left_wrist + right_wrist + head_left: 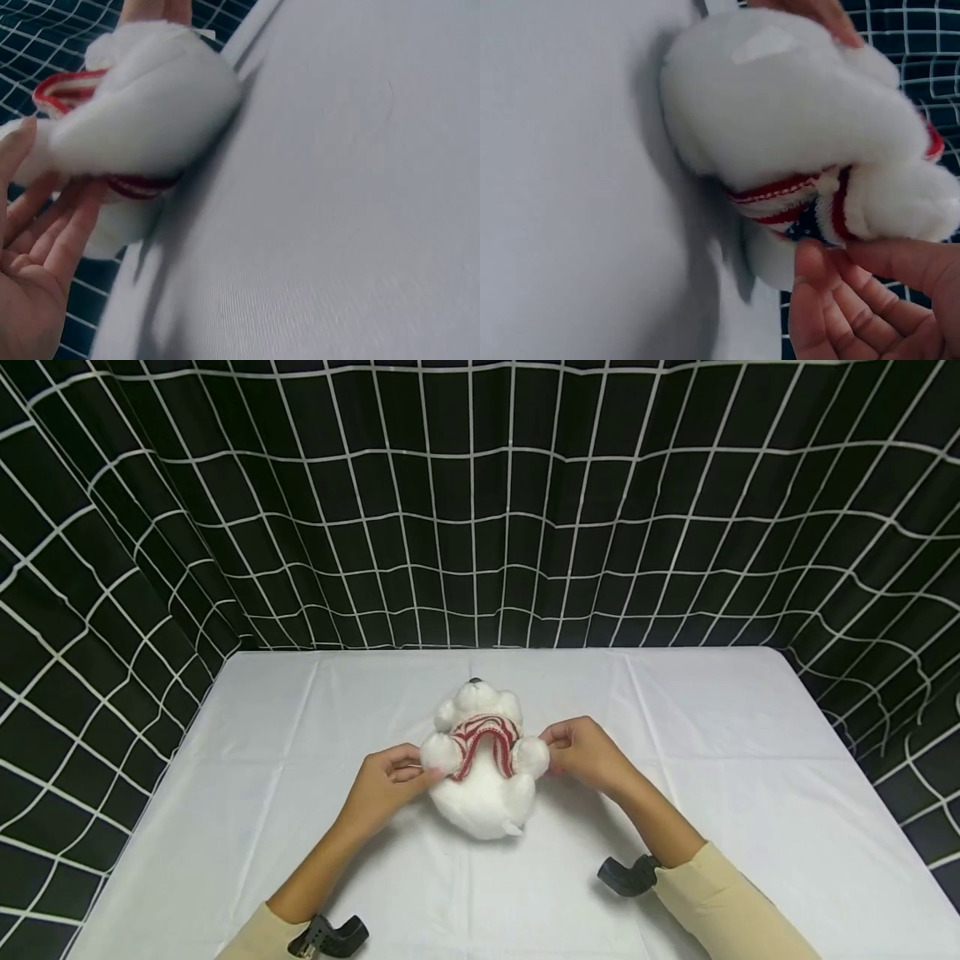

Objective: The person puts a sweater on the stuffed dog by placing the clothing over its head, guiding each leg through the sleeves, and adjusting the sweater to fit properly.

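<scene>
A white plush bear lies on the table, dark nose toward the far edge. It wears a red-and-white striped knitted sweater, rucked up on its chest. My left hand holds the bear's left-side paw, thumb on top and fingers underneath; in the left wrist view that hand has its fingertips by the sweater's lower part. On the other side, my right hand is at the opposite paw. The right wrist view shows this hand pinching the sweater's edge near a dark blue patch below the arm.
A white cloth covers the table, with fold lines running across it. Black curtains with a white grid hang behind and at both sides. Each wrist carries a black camera mount over a beige sleeve.
</scene>
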Tool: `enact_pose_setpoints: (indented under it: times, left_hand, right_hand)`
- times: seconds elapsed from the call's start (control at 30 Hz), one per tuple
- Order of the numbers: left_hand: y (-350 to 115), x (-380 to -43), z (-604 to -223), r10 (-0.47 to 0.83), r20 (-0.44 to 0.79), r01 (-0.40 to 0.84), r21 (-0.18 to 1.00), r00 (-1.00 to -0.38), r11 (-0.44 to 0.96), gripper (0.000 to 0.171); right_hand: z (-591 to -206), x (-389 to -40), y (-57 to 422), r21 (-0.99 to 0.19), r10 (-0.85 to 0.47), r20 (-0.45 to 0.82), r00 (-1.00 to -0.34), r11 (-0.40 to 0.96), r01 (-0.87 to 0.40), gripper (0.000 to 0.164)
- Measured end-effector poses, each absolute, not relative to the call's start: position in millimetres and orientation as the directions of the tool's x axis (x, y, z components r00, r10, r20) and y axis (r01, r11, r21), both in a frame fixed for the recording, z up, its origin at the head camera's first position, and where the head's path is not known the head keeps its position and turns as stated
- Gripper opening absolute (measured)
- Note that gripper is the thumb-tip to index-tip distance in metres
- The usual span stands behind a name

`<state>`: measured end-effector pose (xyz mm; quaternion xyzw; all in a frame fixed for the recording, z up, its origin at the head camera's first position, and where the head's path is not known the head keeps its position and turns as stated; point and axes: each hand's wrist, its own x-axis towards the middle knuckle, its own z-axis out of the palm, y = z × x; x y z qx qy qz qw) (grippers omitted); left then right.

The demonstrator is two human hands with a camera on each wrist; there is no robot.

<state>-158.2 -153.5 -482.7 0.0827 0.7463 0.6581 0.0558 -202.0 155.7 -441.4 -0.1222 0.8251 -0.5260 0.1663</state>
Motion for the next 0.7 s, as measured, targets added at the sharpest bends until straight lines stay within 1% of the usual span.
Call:
enact_pose_setpoints:
  times: [0.17, 0.33, 0.5, 0.6, 0.7]
  left_hand:
    - [-158.2, -156.6, -484.8, 0.205, 0.074, 0.106, 0.983, -0.976, 0.152, 0.017]
    - [-155.8, -157.8, -487.0, 0.264, 0.135, 0.178, 0.973, -0.955, 0.146, 0.016]
    - [-149.9, -160.3, -484.4, 0.263, 0.159, 0.199, 0.972, -0.951, 0.129, 0.016]
    - [-146.2, -162.2, -481.9, 0.254, 0.154, 0.192, 0.973, -0.955, 0.131, 0.016]
    - [-142.5, -163.9, -480.4, 0.241, 0.143, 0.184, 0.971, -0.96, 0.155, 0.015]
  right_hand:
    - [-440.2, -187.2, 165.0, -0.898, -0.453, -0.144, -0.88, 0.434, -0.076, 0.01]
    - [-449.8, -178.3, 168.5, -0.917, -0.505, -0.072, -0.86, 0.372, -0.142, 0.011]
    - [-457.2, -173.5, 163.1, -0.917, -0.465, 0.008, -0.886, 0.35, -0.192, 0.013]
    - [-460.1, -171.7, 157.8, -0.919, -0.418, 0.02, -0.908, 0.349, -0.181, 0.014]
    - [-462.3, -170.6, 152.7, -0.919, -0.38, 0.024, -0.925, 0.357, -0.171, 0.01]
